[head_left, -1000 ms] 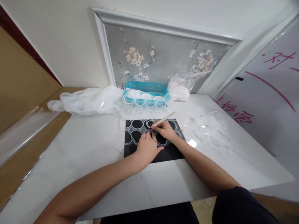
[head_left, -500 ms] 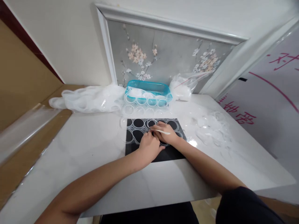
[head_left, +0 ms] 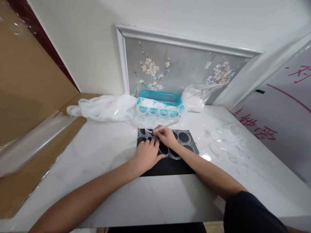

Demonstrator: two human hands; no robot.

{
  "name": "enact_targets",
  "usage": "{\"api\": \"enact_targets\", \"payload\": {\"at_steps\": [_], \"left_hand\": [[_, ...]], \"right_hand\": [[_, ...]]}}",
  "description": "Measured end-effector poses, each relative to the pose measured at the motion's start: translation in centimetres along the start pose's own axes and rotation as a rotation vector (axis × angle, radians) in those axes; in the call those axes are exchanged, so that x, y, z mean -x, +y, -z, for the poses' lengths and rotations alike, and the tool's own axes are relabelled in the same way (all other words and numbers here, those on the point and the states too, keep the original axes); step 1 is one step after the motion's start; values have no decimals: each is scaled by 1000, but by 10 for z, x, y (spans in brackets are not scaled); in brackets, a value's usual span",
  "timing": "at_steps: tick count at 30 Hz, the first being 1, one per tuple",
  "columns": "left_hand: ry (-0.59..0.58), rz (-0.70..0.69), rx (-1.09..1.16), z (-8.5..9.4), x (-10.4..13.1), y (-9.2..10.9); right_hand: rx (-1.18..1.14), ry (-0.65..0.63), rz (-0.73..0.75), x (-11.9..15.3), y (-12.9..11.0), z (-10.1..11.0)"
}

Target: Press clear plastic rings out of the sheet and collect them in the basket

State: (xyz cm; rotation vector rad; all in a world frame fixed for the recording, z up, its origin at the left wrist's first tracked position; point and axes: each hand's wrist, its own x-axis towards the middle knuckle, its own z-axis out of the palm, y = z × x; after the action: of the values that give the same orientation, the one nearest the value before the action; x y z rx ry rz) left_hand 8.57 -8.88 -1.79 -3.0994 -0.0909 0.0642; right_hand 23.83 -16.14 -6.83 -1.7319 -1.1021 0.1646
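Observation:
My right hand (head_left: 166, 136) is closed around a slim white pen-like tool (head_left: 170, 124), whose rear end slants up to the right. Its tip, near the upper left of the black mat (head_left: 170, 167), is too small to make out. Under both hands lies a clear plastic sheet with rows of ring outlines (head_left: 180, 145), partly covering the mat. My left hand (head_left: 147, 153) rests palm down on the sheet and mat, fingers stretched forward and thumb out to the right. Its fingertips are close to the tool's tip.
Behind the mat stands a blue plastic basket (head_left: 160, 94) with ringed sheets over its front. White ringed plastic (head_left: 107, 108) is heaped at the left, a plastic bag (head_left: 195, 98) sits behind, and loose clear scraps (head_left: 228, 142) lie at the right. Cardboard (head_left: 36, 181) borders the left.
Both hands have shifted left across the sheet. The tool's rear end has swung from pointing slightly down to pointing up to the right. The camera view has also shifted.

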Motion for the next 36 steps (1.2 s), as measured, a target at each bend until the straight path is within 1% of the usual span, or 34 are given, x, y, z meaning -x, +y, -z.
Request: {"api": "enact_targets", "payload": {"at_steps": [2,4,7,9,12,19,25,30,33,36], "left_hand": [[19,-49,-2,-11,8,-14],[64,-86,6,-21,13,-25],[109,-83,11,-29,16,-33],[126,-78,-5,-30,14,-34],[132,-78,-24,-31,12,-32],[131,-52,-45,-34,13,-28],[116,-26,-50,-30,15,-23],[128,-36,-44,-31,16,-23],[134,-58,6,-32,16,-25],[115,-53,92,-29,14,-26]], "right_hand": [[-83,-10,-42,6,5,-6],[-142,-4,-93,8,9,-5],[-165,-54,-88,6,8,0],[-158,-104,-49,6,6,0],[-140,-141,-38,6,5,-1],[-176,-155,-43,7,10,-1],[-180,-189,-71,8,12,0],[-96,-174,-13,7,12,1],[43,-149,55,14,7,-2],[256,-142,168,26,0,-7]]}}
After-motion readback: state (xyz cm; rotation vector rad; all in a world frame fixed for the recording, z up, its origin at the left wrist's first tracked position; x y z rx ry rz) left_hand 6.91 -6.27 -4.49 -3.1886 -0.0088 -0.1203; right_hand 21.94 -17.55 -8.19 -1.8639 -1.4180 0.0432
